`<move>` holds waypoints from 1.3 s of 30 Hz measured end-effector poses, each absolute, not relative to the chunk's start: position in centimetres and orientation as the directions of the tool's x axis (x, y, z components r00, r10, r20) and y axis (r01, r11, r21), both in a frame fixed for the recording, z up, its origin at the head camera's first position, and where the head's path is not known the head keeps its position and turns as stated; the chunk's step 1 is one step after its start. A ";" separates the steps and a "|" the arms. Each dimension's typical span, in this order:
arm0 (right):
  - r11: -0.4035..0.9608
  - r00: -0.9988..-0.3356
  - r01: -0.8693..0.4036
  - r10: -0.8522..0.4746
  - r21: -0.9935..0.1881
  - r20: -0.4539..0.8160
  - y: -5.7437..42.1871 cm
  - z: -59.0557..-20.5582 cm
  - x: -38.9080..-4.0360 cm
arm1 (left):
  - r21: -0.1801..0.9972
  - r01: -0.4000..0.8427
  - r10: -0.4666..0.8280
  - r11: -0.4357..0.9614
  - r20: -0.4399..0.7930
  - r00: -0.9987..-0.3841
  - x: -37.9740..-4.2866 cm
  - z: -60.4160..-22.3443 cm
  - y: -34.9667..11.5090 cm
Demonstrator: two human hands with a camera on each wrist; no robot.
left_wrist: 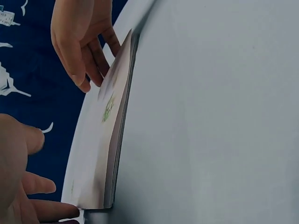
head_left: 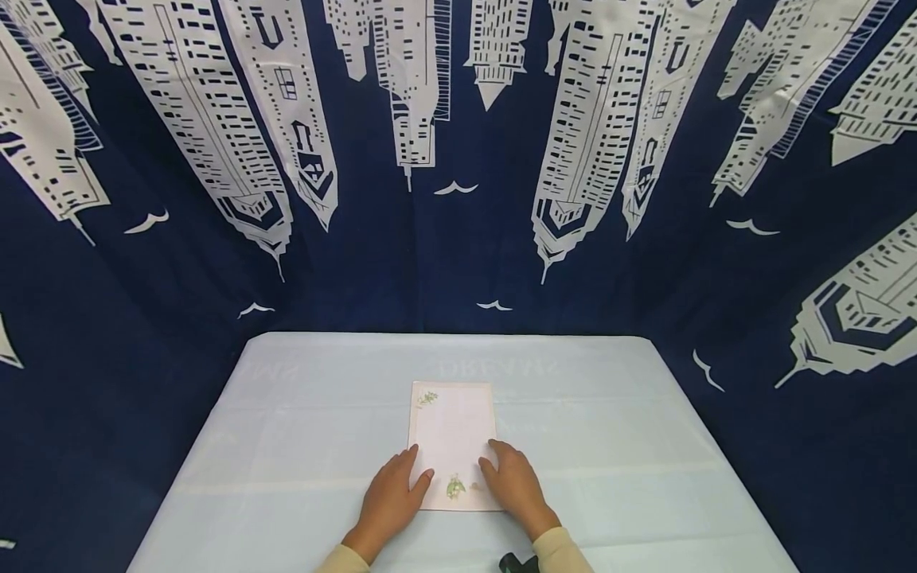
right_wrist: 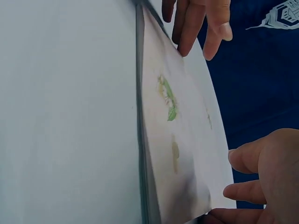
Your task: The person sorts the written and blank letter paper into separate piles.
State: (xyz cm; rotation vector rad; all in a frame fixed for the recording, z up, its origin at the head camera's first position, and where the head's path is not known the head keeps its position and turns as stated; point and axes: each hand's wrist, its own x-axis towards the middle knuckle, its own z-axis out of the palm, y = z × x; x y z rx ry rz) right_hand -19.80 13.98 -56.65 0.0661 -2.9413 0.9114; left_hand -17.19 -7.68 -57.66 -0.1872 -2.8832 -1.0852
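A pale pink stack of paper (head_left: 454, 438), printed with small green floral sprigs, lies flat on the white-covered table. Its layered edge shows in the left wrist view, where the top sheet (left_wrist: 112, 121) bows up slightly. My left hand (head_left: 392, 495) is at the stack's left side, fingers fairly straight along that edge and the thumb raised over the paper. On the opposite side, my right hand (head_left: 517, 484) has its fingers at the right edge, its thumb also above the sheet. In the right wrist view, fingertips meet the near corner of the paper (right_wrist: 163, 154).
A white cloth (head_left: 286, 446) covers the table, with faint creases across it. Behind and beside it hangs a dark blue curtain (head_left: 473, 263) printed with white buildings and birds. A black object (head_left: 517, 563) sits by the right sleeve (head_left: 561, 551) at the bottom.
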 end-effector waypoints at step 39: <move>0.499 -0.976 -0.219 -0.106 -0.839 0.192 2.3 -56.7 -21.4 | 0.840 -0.198 -0.448 0.506 0.060 -0.892 -14.8 -57.0 -20.2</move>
